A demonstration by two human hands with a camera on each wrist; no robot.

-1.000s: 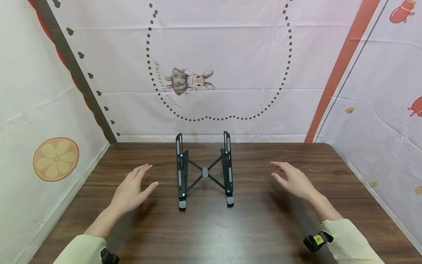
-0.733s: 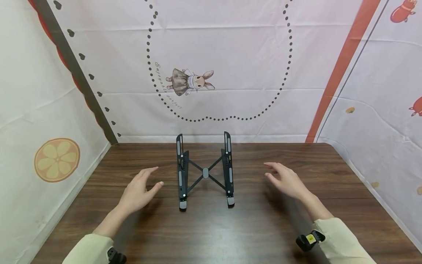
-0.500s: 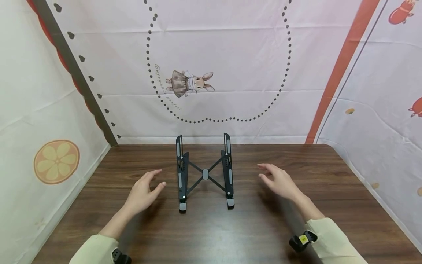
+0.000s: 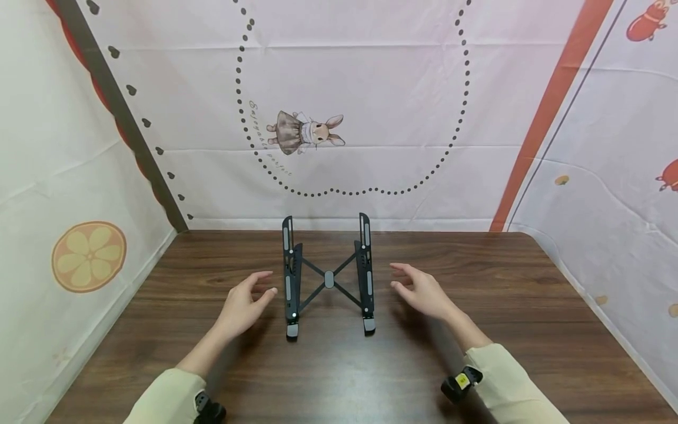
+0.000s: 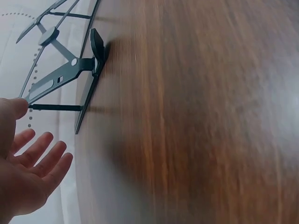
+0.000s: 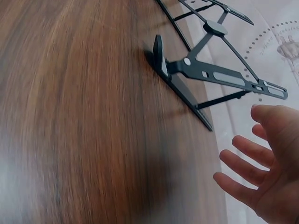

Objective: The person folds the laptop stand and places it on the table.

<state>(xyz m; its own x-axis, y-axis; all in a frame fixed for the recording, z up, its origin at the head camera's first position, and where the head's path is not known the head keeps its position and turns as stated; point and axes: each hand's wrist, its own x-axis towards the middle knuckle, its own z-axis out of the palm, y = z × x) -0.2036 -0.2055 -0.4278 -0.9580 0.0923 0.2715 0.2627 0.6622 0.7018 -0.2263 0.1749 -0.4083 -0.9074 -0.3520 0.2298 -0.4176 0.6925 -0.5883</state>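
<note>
A dark folding laptop stand (image 4: pixel 329 279) is set up on the table, its two slotted side arms joined by an X-shaped brace with a grey hub. To its left hovers my left hand (image 4: pixel 242 307), fingers loosely spread, the fingertips a short gap from the left arm. My right hand (image 4: pixel 424 292) is on the other side, a little farther off, with thumb and fingers apart and nothing held. In the left wrist view the stand (image 5: pixel 53 79) rises past the thumb. The right wrist view has the stand (image 6: pixel 219 74) beyond the open palm.
The brown wood-grain table (image 4: pixel 339 383) ends at a white printed cloth backdrop (image 4: pixel 392 106) behind the stand. Similar cloth hangs along the left and right sides. Black wrist cameras (image 4: pixel 461 384) sit at the cuffs of light sleeves.
Both hands have moved inward toward the stand, the left going right and the right going left. The stand stays in place.
</note>
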